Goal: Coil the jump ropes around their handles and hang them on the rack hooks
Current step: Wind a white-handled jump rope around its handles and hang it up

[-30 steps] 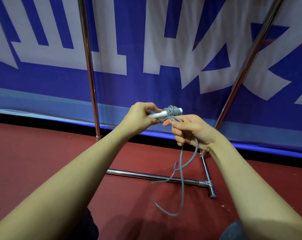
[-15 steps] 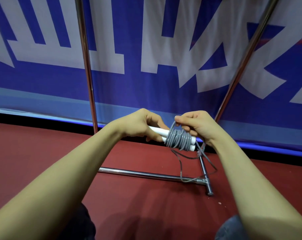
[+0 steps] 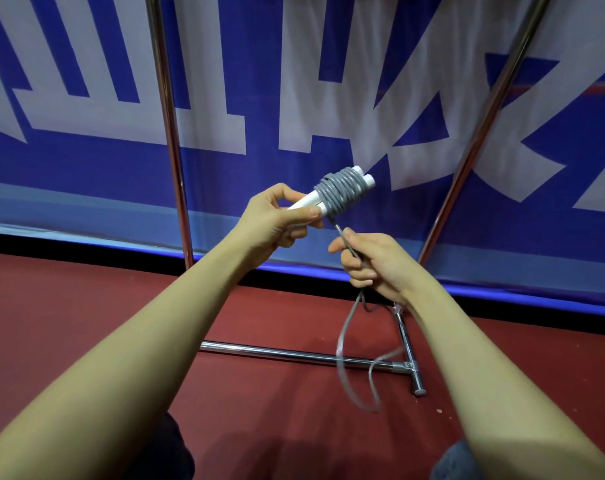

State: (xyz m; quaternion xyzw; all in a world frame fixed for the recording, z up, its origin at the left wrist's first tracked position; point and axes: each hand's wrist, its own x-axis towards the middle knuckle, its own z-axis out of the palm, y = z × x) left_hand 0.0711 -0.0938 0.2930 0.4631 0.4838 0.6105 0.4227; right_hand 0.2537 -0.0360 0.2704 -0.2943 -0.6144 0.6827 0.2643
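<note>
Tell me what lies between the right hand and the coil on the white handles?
In the head view, a short taut stretch of grey rope runs from the coil to the right hand; nothing else.

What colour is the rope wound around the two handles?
Grey; the rope shows best in the head view, coiled over white handles.

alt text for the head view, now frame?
The left hand holds two white handles side by side, grey rope coiled round them; the right hand grips the rope's loose end, which hangs in a loop toward the red floor. Behind: a chrome rack and a blue banner.
</note>
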